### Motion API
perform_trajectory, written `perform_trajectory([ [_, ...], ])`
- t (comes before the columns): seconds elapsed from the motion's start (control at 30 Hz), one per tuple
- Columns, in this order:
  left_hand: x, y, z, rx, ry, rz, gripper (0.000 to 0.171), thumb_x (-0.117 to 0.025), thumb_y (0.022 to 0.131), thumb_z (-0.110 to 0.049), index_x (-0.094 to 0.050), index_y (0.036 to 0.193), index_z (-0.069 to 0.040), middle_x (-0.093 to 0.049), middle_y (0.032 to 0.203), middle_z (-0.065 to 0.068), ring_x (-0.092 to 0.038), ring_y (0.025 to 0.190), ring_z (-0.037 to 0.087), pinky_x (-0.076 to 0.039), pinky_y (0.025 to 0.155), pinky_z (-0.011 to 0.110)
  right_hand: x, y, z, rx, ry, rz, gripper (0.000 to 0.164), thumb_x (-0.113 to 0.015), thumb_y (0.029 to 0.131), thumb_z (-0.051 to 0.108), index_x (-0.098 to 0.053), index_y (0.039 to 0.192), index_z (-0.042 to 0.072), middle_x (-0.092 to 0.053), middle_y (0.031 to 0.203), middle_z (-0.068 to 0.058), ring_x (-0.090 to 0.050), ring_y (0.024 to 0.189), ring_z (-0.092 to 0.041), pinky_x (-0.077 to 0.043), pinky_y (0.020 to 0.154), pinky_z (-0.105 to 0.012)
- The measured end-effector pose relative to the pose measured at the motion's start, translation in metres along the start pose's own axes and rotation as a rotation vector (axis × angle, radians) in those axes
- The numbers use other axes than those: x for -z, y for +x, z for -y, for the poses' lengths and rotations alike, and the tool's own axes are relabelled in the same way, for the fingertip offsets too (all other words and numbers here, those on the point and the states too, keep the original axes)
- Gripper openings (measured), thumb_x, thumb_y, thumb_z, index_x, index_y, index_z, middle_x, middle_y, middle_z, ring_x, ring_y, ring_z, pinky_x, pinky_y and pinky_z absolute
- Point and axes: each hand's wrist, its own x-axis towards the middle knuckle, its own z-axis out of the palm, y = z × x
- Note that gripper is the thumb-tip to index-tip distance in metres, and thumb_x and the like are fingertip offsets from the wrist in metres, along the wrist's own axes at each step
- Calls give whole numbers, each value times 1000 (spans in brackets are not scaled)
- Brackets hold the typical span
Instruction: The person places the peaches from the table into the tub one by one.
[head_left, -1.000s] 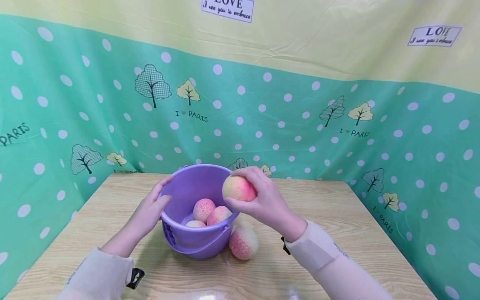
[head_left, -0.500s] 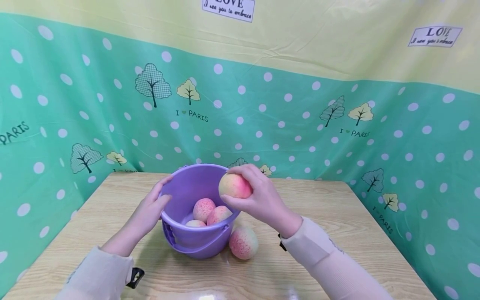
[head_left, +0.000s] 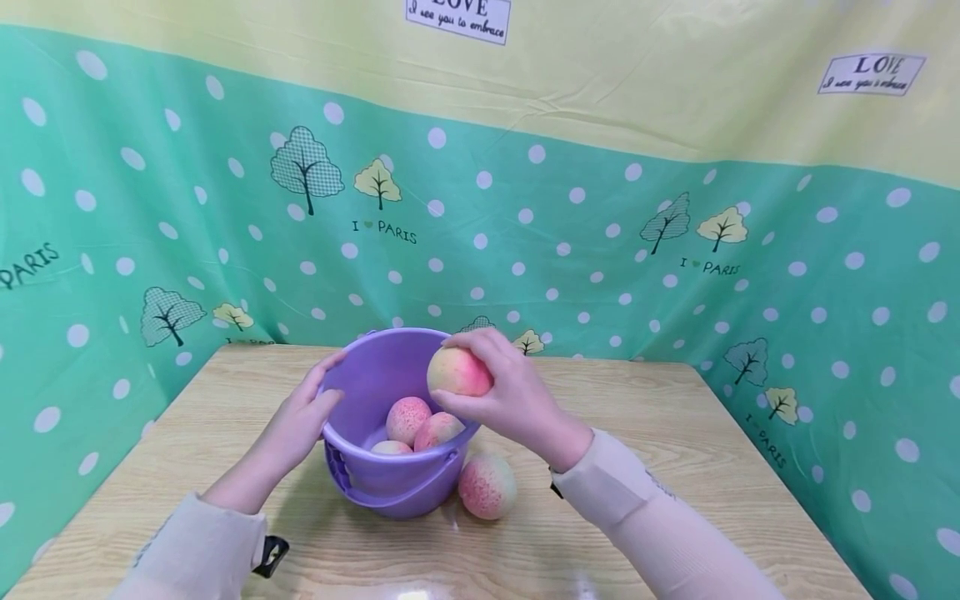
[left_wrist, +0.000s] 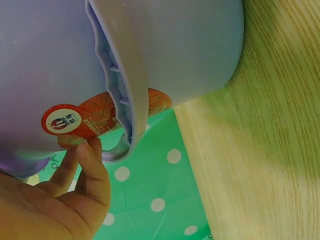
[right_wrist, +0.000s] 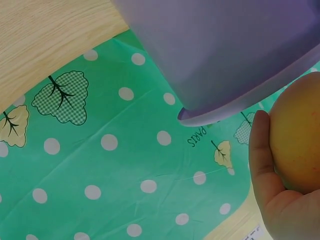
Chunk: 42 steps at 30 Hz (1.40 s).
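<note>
A purple bucket stands on the table with several pink-speckled peaches inside. My left hand grips its left rim, thumb over the inner side; in the left wrist view the fingers lie against the outer wall by a red label. My right hand holds a yellow-and-pink peach over the bucket's right rim, thumb below and fingers on top. The right wrist view shows that peach just beyond the rim. Another peach rests on the table against the bucket's right side.
The bucket's handle hangs down at the front. The wooden table reaches back to a green and yellow curtain with dots and trees, which also runs along both sides.
My right hand has carried its peach a little left, from the bucket's right edge to over the opening. The left hand, bucket and other peaches have stayed in place.
</note>
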Motion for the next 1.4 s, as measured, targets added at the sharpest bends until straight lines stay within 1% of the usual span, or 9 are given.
perform_trajectory([
  [0.23,0,0,0,2,3,-1,59,-36,104,-23,-17,160,-20,-22,161,25,-49,128,47,-56,91,49,-5,3,1,-5,-24,11,48,-83,78,30,-64,121,22,-60,118,5,-62,100,-11,-58,83,-28],
  [0.37,0,0,1,4,9,-2,59,-36,104,-23,-17,160,-20,-22,161,25,-49,128,48,-56,91,48,-8,3,0,-10,-16,22,47,-83,79,29,-64,121,21,-60,118,5,-63,98,-10,-58,82,-26],
  [0.63,0,0,0,4,14,0,59,-36,105,-23,-17,160,-19,-21,162,24,-44,133,50,-54,93,52,-14,6,1,-19,-10,56,48,-82,79,30,-63,122,23,-59,117,5,-63,94,-9,-57,80,-23],
  [0.87,0,0,-1,5,13,0,59,-36,104,-23,-17,160,-19,-23,161,25,-47,130,48,-55,91,49,-19,7,2,-18,-18,80,49,-82,80,29,-62,124,20,-59,117,2,-63,95,-11,-57,81,-24],
  [1.07,0,1,0,6,16,-4,59,-37,105,-23,-17,160,-20,-23,161,25,-49,128,48,-56,90,48,-22,9,3,-29,-8,101,50,-81,80,31,-61,125,21,-58,119,2,-62,97,-11,-56,79,-22],
  [1.27,-1,1,0,9,21,-2,59,-36,105,-24,-17,160,-20,-21,162,24,-46,131,50,-56,90,49,-26,11,2,-20,-25,99,51,-81,80,32,-61,125,21,-58,119,2,-62,98,-11,-56,80,-23],
  [1.4,-1,0,0,10,24,-4,59,-36,105,-23,-17,160,-20,-22,161,25,-49,127,47,-56,89,45,-28,12,3,-7,-34,95,51,-81,80,33,-61,125,20,-59,120,1,-61,99,-12,-56,81,-23],
])
